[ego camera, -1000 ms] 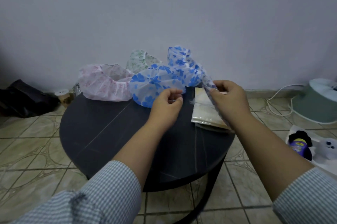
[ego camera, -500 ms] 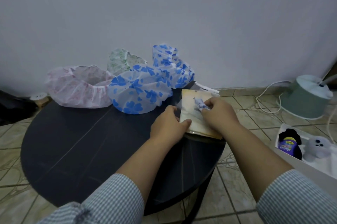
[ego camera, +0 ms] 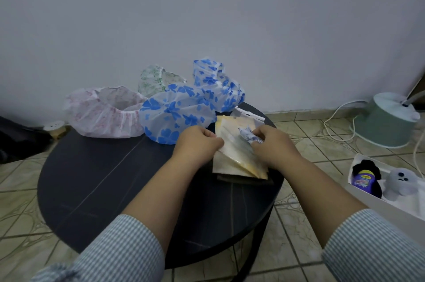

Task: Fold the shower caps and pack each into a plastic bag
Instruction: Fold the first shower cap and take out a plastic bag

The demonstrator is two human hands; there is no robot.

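Observation:
Several shower caps lie at the back of the round black table [ego camera: 96, 189]: a pink one [ego camera: 103, 112], a green one [ego camera: 156, 79] and two blue-flowered ones [ego camera: 174, 114] [ego camera: 216, 84]. A stack of clear plastic bags [ego camera: 234, 157] rests on the table's right side. My left hand [ego camera: 197, 143] pinches the left edge of the top bag and lifts it. My right hand [ego camera: 269, 143] grips a small folded blue-flowered cap [ego camera: 247, 134] over the bag stack.
The table stands on a tiled floor near a grey wall. A white box [ego camera: 379, 203] with a blue bottle and a soft toy sits at the right. A green appliance [ego camera: 388, 120] with a white cable stands on the floor behind it.
Both hands came down from mid-air to the bag stack. The folded cap went down with my right hand, and my left hand took hold of the top bag's edge.

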